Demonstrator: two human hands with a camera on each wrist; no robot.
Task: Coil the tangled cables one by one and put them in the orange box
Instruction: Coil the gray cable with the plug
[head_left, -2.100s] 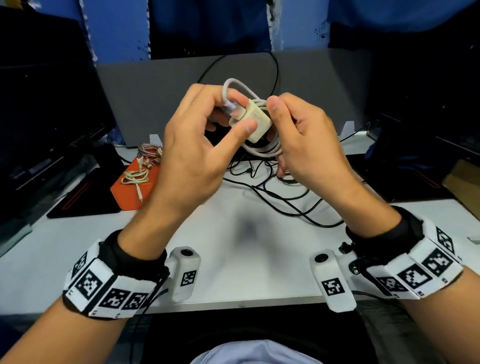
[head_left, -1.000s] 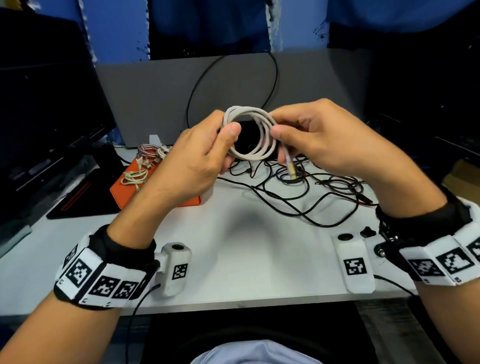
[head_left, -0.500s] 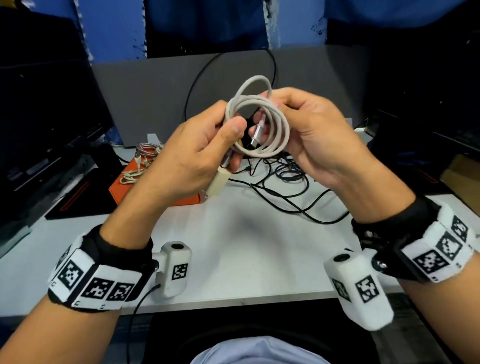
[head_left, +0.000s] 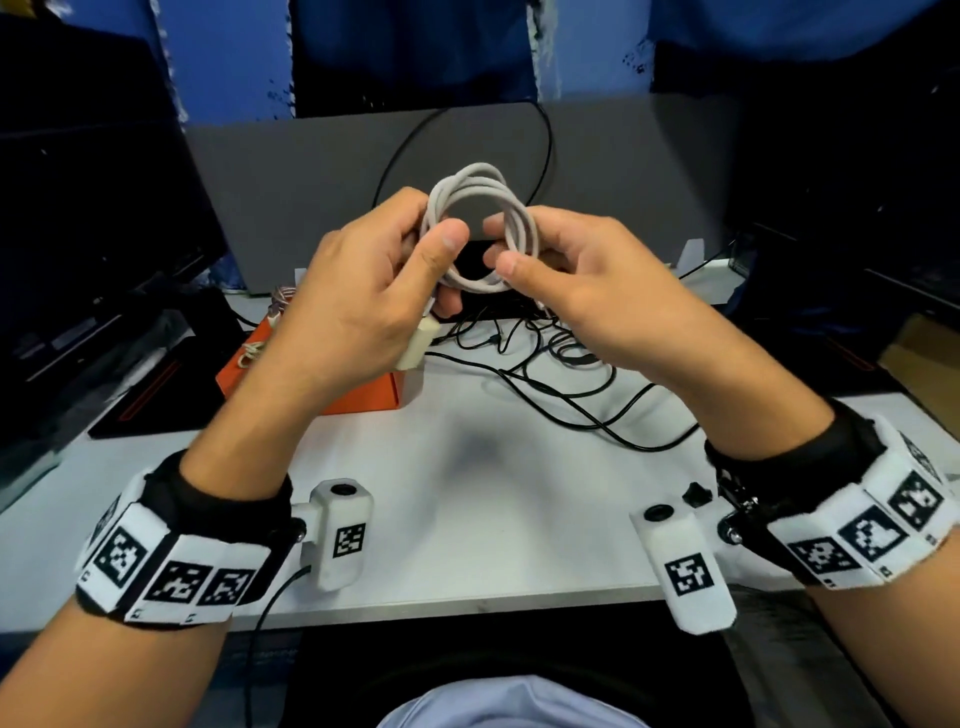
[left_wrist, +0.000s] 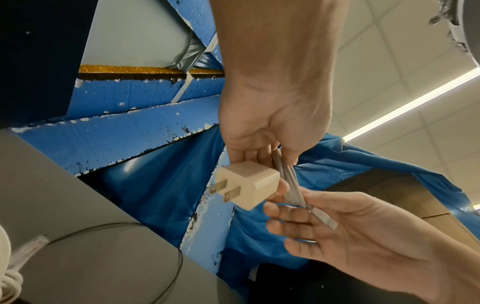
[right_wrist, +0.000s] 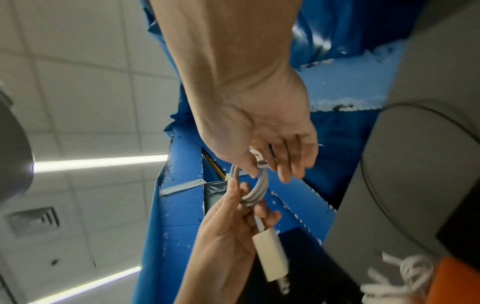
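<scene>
Cable (head_left: 475, 231) coiling is the step we judge ourselves to be in: the white cord is gathered into a ring held up in the air between both hands, above the tabletop (head_left: 467, 499). Our left hand (head_left: 358, 291) pinches the ring's left side between thumb and fingers, with the square plug adapter (head_left: 415, 349) hanging below its palm, prongs facing down and away in the left wrist view. Our right hand (head_left: 566, 280) curls thumb and fingers round the ring's right side, and the small connector end (right_wrist: 261, 161) lies against its fingers. The ring stands roughly upright, its opening facing us, its long axis running up and down. Next, we think, the loose end needs tucking so the loops hold, then a reach left. Farther off sits the orange box (head_left: 363, 397), already holding pale coiled cords, and beside it the black tangle (head_left: 550, 358) waits on the tabletop.
</scene>
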